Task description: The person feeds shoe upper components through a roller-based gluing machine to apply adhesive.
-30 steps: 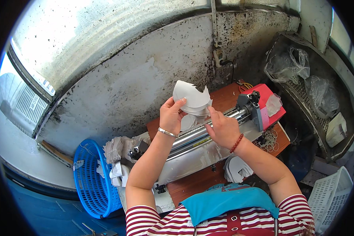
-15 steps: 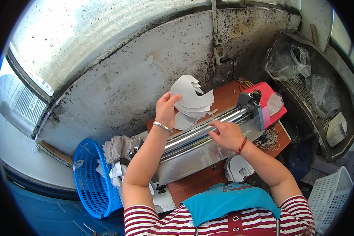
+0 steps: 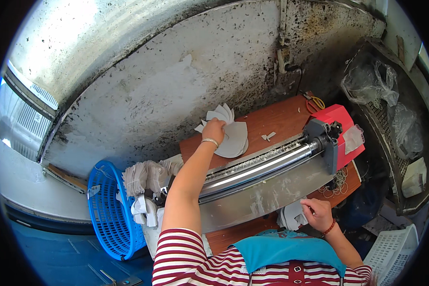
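Note:
Beyond the roller machine (image 3: 267,167), my left hand (image 3: 213,130) reaches over the wooden board, its fingers closed on a fanned bunch of white cut sheet pieces (image 3: 222,113). More rounded white pieces (image 3: 234,138) lie flat under and beside that hand. In front of the machine, my right hand (image 3: 318,214) has its fingers curled at the edge of a small stack of white curved pieces (image 3: 290,216). Whether it pinches one of them is hidden. The metal roller (image 3: 271,170) lies between my two hands.
At left stand a blue plastic basket (image 3: 113,209) and tied bundles of pale pieces (image 3: 145,177). A red end housing (image 3: 334,125) closes the machine's right end. White scraps (image 3: 269,137) lie on the wooden board (image 3: 276,119). A pale basket (image 3: 391,255) stands lower right.
My left hand has lowered the fanned white pieces toward the board behind the machine. My right hand has moved from the roller down to the stack in front. The whole view has shifted slightly.

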`<state>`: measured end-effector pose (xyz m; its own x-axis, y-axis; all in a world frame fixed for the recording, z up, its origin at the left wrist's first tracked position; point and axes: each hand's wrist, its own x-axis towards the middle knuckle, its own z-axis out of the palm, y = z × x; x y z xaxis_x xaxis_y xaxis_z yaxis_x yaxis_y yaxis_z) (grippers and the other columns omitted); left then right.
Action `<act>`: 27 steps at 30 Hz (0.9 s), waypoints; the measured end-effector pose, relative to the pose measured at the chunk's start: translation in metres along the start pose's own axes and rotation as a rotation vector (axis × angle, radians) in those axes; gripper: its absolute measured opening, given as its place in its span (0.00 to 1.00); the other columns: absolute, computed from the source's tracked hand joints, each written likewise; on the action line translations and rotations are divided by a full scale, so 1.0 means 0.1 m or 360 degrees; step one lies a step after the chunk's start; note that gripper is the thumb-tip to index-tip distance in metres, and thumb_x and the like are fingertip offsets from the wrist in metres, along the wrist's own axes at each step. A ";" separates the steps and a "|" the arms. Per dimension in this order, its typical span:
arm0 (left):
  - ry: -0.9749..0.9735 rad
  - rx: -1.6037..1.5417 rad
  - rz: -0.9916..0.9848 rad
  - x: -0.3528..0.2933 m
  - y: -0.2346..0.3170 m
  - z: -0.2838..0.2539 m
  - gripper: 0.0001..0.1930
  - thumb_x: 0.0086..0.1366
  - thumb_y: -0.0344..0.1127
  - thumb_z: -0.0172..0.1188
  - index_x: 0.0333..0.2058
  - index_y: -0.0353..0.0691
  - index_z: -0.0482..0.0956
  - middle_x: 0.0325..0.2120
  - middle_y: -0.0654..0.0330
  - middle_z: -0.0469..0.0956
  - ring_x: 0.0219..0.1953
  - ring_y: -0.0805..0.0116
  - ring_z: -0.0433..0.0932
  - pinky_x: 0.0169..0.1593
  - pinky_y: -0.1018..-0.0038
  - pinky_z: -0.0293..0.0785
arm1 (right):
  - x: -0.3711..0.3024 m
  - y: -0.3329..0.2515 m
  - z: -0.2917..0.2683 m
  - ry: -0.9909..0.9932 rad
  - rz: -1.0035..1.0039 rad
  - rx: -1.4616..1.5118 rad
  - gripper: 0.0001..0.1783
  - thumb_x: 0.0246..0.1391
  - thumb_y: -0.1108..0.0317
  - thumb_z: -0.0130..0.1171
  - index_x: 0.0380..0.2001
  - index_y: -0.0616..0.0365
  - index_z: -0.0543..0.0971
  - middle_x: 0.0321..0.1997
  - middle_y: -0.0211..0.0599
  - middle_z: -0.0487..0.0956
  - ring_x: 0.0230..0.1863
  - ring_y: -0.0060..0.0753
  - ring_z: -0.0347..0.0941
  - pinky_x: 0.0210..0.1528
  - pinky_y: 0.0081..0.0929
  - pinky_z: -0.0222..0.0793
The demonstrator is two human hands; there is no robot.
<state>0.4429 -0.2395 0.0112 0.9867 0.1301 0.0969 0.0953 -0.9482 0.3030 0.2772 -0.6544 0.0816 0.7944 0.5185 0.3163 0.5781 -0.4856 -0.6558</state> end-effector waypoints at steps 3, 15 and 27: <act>-0.1037 -0.0065 -0.0013 -0.04 -0.14 0.56 0.19 0.50 0.24 0.49 0.41 0.46 0.78 0.45 0.52 0.73 0.47 0.56 0.73 0.49 0.67 0.69 | -0.30 0.23 0.13 0.0048 0.0179 -0.0040 0.05 0.43 0.75 0.58 0.28 0.59 0.77 0.21 0.37 0.77 0.18 0.34 0.73 0.20 0.25 0.67; -0.0811 0.0082 -0.0029 -0.16 0.23 -0.07 0.29 0.52 0.21 0.45 0.54 0.49 0.67 0.50 0.52 0.70 0.50 0.55 0.71 0.49 0.65 0.70 | -0.87 0.49 0.42 -0.0134 0.0490 0.0065 0.05 0.45 0.72 0.58 0.29 0.56 0.79 0.23 0.38 0.78 0.19 0.33 0.75 0.21 0.25 0.69; -0.1588 0.0150 -0.0112 0.02 0.11 0.46 0.26 0.53 0.32 0.49 0.54 0.46 0.68 0.55 0.53 0.65 0.58 0.58 0.63 0.58 0.70 0.59 | -1.52 0.62 0.59 0.0027 0.0867 0.0361 0.06 0.49 0.72 0.55 0.31 0.61 0.77 0.21 0.38 0.78 0.20 0.28 0.75 0.22 0.23 0.69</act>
<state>0.4519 -0.2634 -0.0287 0.6334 -0.0745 -0.7703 0.1248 -0.9725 0.1967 0.1817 -0.7220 -0.0473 0.9696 0.2245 -0.0975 0.0332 -0.5152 -0.8564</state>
